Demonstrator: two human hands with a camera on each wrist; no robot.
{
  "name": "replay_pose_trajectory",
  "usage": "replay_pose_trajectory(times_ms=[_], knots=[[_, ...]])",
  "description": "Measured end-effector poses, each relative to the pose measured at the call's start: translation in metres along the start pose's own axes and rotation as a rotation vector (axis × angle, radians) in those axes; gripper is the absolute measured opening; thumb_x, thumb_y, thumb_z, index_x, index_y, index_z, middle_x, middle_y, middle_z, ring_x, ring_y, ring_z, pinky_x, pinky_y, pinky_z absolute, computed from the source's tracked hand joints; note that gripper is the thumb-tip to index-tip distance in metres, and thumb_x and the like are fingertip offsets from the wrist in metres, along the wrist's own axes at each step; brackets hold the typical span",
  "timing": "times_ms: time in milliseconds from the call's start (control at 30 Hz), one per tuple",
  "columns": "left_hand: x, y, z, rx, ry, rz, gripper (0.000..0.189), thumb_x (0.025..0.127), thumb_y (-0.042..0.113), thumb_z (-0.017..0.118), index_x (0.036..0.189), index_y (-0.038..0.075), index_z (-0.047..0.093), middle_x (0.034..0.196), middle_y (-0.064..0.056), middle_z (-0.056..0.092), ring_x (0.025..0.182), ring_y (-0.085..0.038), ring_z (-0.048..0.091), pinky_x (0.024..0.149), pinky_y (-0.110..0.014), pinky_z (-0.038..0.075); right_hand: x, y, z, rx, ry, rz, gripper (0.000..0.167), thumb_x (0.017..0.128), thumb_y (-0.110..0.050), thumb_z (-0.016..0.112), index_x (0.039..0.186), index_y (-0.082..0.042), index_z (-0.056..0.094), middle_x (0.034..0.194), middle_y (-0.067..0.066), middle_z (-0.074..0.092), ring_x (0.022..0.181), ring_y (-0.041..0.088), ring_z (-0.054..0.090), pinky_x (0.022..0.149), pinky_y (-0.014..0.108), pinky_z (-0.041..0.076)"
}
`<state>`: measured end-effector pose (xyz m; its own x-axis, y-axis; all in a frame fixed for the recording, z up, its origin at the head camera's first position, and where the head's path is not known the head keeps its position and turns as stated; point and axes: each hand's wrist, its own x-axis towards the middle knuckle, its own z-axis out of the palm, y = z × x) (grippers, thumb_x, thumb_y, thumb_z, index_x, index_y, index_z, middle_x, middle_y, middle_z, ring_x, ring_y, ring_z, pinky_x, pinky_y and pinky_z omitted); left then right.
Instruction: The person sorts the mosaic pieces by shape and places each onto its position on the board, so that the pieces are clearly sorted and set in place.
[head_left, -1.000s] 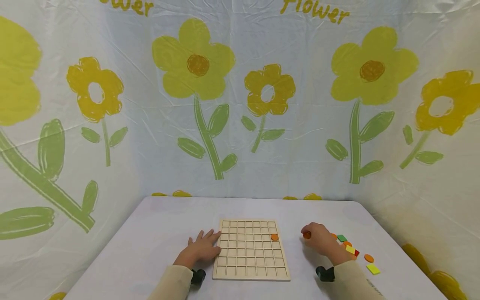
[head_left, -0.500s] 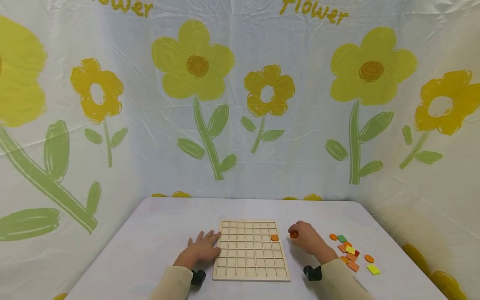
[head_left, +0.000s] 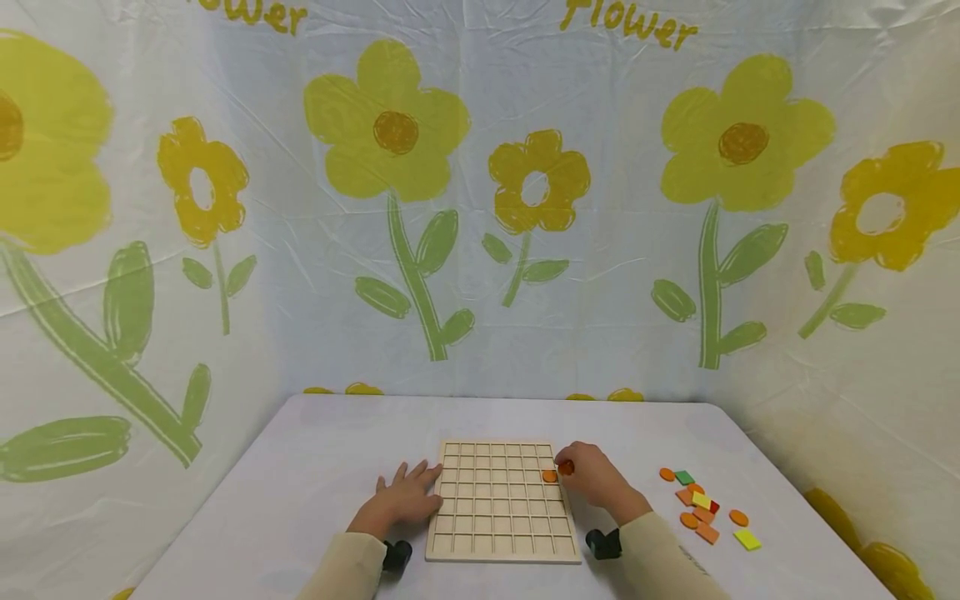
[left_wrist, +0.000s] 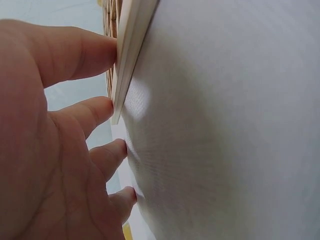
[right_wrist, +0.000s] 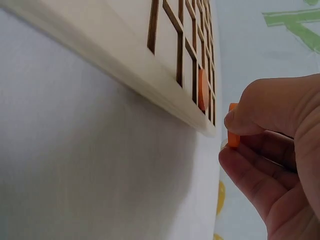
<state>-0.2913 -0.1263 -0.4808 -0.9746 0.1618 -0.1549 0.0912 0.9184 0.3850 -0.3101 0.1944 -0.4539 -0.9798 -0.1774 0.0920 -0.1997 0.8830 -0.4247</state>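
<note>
A wooden grid board [head_left: 502, 500] lies flat on the table, divided into small square cells. One orange disc [head_left: 550, 477] sits in a cell near its right edge. My left hand [head_left: 405, 497] is spread beside the board, thumb and index fingertip touching its left edge in the left wrist view. Between thumb and fingers my right hand [head_left: 592, 475] pinches a second orange disc [right_wrist: 233, 125]. That hand hovers over the board's right edge, close beside the disc in the cell.
To the right on the white table [head_left: 360, 433] lies a loose group of orange discs [head_left: 738, 517], orange squares [head_left: 707, 532], yellow squares [head_left: 747, 540], a green square [head_left: 684, 477] and a red piece [head_left: 714, 507]. A flower-printed cloth [head_left: 480, 333] hangs behind.
My right hand has moved left from beside the loose pieces to the board's right edge, carrying the orange disc. My left hand has stayed in place.
</note>
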Motion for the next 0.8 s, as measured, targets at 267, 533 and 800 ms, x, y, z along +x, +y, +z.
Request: replay_pose_trajectory(times_ms=[267,533,800], knots=[[0.002,-0.003,0.002,0.001,-0.008,-0.009,0.061,0.09,0.038,0.052,0.147,0.019,0.043,0.156,-0.012,0.034,0.145,-0.048,0.019,0.109,-0.075,0.009,0.001,-0.009,0.008,-0.004,0.019,-0.097,0.016,0.083,-0.003,0.07,0.099,-0.003,0.072,0.099,0.007,0.067,0.089,0.019,0.06,0.083,0.041,0.054],[0.001,0.0,0.001,0.0,-0.013,-0.02,0.06,0.09,0.037,0.051,0.147,0.019,0.043,0.156,-0.012,0.034,0.146,-0.047,0.018,0.11,-0.075,0.008,0.004,-0.017,0.012,-0.006,0.013,-0.14,0.015,0.083,-0.003,0.07,0.098,-0.003,0.073,0.098,0.007,0.069,0.088,0.019,0.061,0.082,0.04,0.054],[-0.001,0.003,-0.001,-0.002,-0.015,-0.02,0.058,0.092,0.037,0.049,0.147,0.018,0.043,0.156,-0.012,0.034,0.146,-0.047,0.018,0.109,-0.075,0.008,0.007,-0.024,0.016,-0.018,-0.036,-0.143,0.015,0.085,-0.004,0.069,0.099,-0.003,0.074,0.098,0.006,0.069,0.089,0.019,0.06,0.084,0.042,0.054]])
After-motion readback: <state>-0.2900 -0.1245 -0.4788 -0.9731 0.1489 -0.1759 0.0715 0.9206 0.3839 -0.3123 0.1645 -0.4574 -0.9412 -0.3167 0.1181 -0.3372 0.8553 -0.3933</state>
